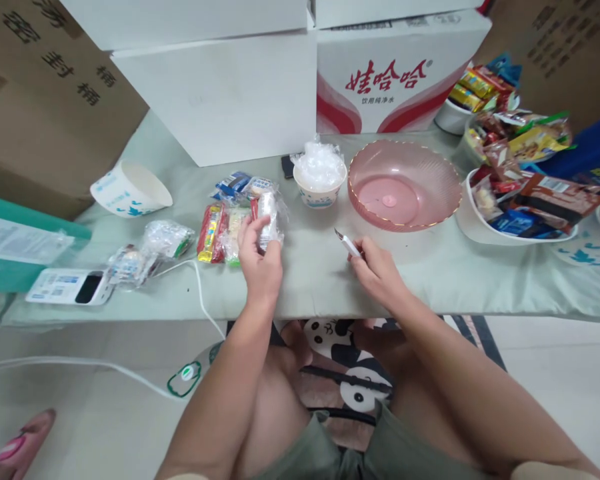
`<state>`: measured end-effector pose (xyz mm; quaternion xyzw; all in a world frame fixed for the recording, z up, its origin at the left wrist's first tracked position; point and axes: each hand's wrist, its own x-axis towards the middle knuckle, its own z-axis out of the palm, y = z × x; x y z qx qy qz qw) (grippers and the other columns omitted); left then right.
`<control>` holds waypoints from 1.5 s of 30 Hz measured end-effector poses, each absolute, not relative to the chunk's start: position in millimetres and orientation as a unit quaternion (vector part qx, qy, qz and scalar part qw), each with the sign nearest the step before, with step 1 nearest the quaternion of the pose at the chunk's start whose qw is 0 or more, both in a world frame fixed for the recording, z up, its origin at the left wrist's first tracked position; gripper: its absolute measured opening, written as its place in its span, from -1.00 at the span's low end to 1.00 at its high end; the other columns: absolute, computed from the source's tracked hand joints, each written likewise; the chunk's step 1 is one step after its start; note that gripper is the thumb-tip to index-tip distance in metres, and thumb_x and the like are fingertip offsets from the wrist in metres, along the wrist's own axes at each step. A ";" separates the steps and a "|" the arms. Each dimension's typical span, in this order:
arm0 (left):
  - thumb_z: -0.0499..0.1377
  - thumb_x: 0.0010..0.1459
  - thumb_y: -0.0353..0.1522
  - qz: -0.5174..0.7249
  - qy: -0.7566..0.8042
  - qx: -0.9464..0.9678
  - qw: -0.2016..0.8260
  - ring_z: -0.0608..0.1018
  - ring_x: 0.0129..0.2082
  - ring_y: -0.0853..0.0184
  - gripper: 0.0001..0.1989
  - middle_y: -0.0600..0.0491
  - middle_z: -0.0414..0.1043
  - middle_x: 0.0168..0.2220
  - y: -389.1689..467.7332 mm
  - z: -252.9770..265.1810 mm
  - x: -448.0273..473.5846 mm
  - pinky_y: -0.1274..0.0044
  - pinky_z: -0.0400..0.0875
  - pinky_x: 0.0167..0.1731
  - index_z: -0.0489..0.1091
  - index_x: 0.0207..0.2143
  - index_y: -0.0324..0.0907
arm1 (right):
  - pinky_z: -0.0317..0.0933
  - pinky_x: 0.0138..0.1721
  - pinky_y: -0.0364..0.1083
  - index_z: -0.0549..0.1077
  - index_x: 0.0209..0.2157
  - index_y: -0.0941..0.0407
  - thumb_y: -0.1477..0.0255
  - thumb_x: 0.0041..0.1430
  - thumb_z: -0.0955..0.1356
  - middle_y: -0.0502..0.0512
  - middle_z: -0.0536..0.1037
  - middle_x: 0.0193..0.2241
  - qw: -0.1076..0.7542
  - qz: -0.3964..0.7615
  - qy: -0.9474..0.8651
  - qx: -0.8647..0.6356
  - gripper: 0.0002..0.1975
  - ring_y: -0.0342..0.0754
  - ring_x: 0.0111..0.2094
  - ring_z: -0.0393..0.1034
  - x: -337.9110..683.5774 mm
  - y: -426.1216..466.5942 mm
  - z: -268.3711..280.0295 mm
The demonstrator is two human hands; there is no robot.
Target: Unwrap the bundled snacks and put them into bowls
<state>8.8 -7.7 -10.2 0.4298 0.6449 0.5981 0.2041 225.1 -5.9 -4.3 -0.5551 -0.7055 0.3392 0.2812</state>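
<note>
My left hand (261,267) has its thumb and fingers around a clear-wrapped silvery snack packet (269,215), at the right end of a small group of snacks on the cloth. Beside it lie a red-and-yellow snack packet (211,233), a pale green-edged packet (236,230) and blue-and-white packets (234,185). In my right hand (377,270) is a small white-handled utility knife (347,243), its blade pointing up and to the left. The blade is apart from everything. A paper cup (320,195) stuffed with clear plastic wrap and a pink glass bowl (405,217) stand beyond my hands.
Tubs of snacks (515,230) crowd the right side. White cartons (220,100) line the back. On the left are a tipped paper bucket (130,190), wrapped snacks (167,239) and a white power bank (69,287) near a cable (203,300) running over the table's edge.
</note>
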 end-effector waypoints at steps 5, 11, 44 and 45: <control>0.06 -0.07 -0.28 0.696 0.562 0.334 0.298 0.56 -0.15 0.17 -0.50 -0.04 0.44 -0.12 -16.6 4.2 17.6 0.36 0.49 -0.21 0.32 0.00 -0.07 | 0.08 -0.39 -0.07 0.22 -0.38 0.03 0.29 0.10 0.24 -0.09 0.29 -0.56 0.328 0.383 -0.658 -0.559 -0.88 -0.09 -0.50 0.17 224.1 -7.8 -4.0; 0.04 -0.09 -0.22 0.554 0.506 0.334 0.571 0.57 -0.05 0.02 -0.47 -0.09 0.51 -0.10 -27.5 21.4 26.9 0.16 0.51 -0.17 0.31 0.01 -0.03 | 0.01 -0.57 -0.15 0.18 -0.41 0.01 0.06 0.10 0.38 -0.08 0.33 -0.49 0.475 0.527 -0.510 -0.486 -0.62 -0.17 -0.55 0.17 210.8 -5.7 -15.3; 0.52 -0.23 -0.25 0.458 0.475 0.349 0.665 0.49 -0.42 0.41 -0.36 0.12 0.49 -0.31 7.1 2.8 115.7 0.60 0.38 -0.48 0.37 -0.10 -0.16 | 0.49 -0.34 -0.20 0.30 -0.32 0.04 0.23 0.14 0.44 -0.15 0.44 -0.54 0.659 0.398 -0.176 -0.614 -0.73 -0.21 -0.47 0.49 406.5 39.0 -14.9; 0.52 -0.24 -0.25 0.456 0.479 0.348 0.665 0.48 -0.43 0.41 -0.36 0.12 0.49 -0.32 7.6 2.9 116.8 0.59 0.38 -0.47 0.37 -0.10 -0.16 | 0.49 -0.34 -0.21 0.31 -0.31 0.04 0.26 0.16 0.43 -0.16 0.43 -0.55 0.659 0.399 -0.174 -0.614 -0.76 -0.21 -0.47 0.49 405.7 45.8 -13.8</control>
